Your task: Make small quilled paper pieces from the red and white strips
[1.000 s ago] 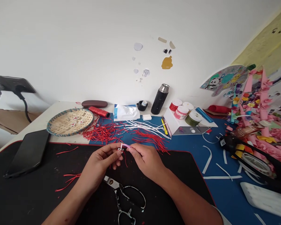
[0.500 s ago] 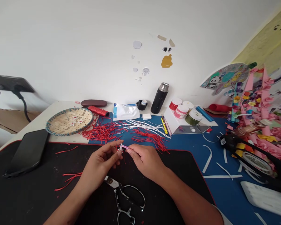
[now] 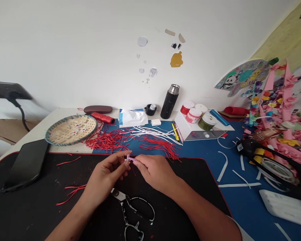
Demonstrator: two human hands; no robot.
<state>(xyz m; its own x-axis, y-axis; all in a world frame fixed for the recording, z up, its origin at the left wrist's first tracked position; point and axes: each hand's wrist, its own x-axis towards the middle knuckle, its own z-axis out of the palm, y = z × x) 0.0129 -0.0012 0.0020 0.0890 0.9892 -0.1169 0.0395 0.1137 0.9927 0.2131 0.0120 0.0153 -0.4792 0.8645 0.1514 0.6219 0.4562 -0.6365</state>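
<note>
Above the black mat, my left hand (image 3: pixel 107 172) pinches a small white cord knot (image 3: pixel 127 158) between thumb and forefinger. Part of the knot is hidden by the fingertips. My right hand (image 3: pixel 154 169) is closed on a thin pink-purple piece (image 3: pixel 131 159) that reaches the knot; whether it is a cord or a slim tool I cannot tell. Both hands' fingertips are close together. Below them lies a pair of scissors (image 3: pixel 122 201) with dark, worn handles, its blades partly under my left hand.
Red cords (image 3: pixel 107 140) and white cords (image 3: pixel 150 132) lie behind the hands. A woven basket (image 3: pixel 50 140) and a phone (image 3: pixel 26 164) are at left. A black flask (image 3: pixel 170 102) stands near the wall, beside paint jars (image 3: pixel 207 121). Paper strips (image 3: pixel 223 166) and paper flowers (image 3: pixel 288 117) are at right.
The pink-purple piece looks straighter and lies lower against the white knot. My right fingertips have come slightly closer to the left ones. The view has shifted a little.
</note>
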